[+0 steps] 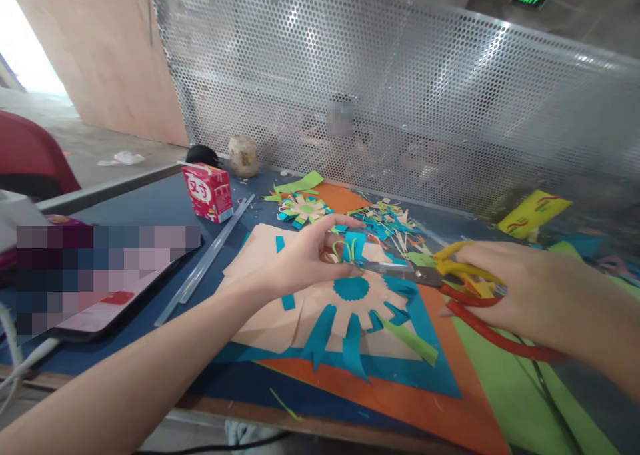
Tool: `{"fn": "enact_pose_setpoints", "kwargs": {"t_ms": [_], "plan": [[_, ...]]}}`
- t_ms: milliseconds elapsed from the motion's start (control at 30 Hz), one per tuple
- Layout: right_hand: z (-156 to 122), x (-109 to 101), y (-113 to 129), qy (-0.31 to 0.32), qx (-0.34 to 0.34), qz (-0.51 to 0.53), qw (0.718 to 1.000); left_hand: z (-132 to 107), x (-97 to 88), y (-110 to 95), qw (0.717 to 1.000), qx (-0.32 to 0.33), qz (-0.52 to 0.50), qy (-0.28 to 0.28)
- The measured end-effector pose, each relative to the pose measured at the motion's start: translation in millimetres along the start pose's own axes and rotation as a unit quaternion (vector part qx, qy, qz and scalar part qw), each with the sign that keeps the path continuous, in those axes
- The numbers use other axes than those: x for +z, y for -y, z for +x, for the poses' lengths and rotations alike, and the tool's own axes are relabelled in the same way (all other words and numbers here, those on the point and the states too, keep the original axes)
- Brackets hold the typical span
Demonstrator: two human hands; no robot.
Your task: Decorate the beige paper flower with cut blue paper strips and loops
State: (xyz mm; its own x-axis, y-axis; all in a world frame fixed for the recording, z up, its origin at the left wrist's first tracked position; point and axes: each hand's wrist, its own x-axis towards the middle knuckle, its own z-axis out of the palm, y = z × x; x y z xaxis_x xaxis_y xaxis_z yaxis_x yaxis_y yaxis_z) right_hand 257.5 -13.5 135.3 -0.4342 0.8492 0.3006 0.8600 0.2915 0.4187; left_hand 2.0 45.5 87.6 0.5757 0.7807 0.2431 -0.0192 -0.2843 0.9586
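Fingers pinched together, my left hand holds a small blue paper piece with thin green strips above the stacked paper. My right hand grips a pair of scissors with yellow and red handles. The blade tips reach the lower edge of the held piece, close to my left fingertips. Just below lies a fringed paper flower with a blue centre and beige and blue petals. A green paper strip rests at its lower right. Another paper flower with a green middle lies behind my left hand.
Orange and green sheets spread under the work. Paper scraps lie behind the scissors. A red drink carton, clear sticks and a phone are on the left. A perforated metal panel borders the table's back.
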Motion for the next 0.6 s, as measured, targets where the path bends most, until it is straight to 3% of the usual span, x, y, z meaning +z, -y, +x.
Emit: {"fn": "enact_pose_setpoints", "kwargs": {"t_ms": [267,600], "plan": [[1.9,2.9,0.7,0.066,0.034,0.036,0.997,0.5,0.8,-2.5,1.000,-0.012,0.025,-0.014],[4.5,2.8,5.5,0.076,0.047,0.063,0.994,1.2,0.9,-3.0,1.000,-0.009,0.023,-0.014]]}}
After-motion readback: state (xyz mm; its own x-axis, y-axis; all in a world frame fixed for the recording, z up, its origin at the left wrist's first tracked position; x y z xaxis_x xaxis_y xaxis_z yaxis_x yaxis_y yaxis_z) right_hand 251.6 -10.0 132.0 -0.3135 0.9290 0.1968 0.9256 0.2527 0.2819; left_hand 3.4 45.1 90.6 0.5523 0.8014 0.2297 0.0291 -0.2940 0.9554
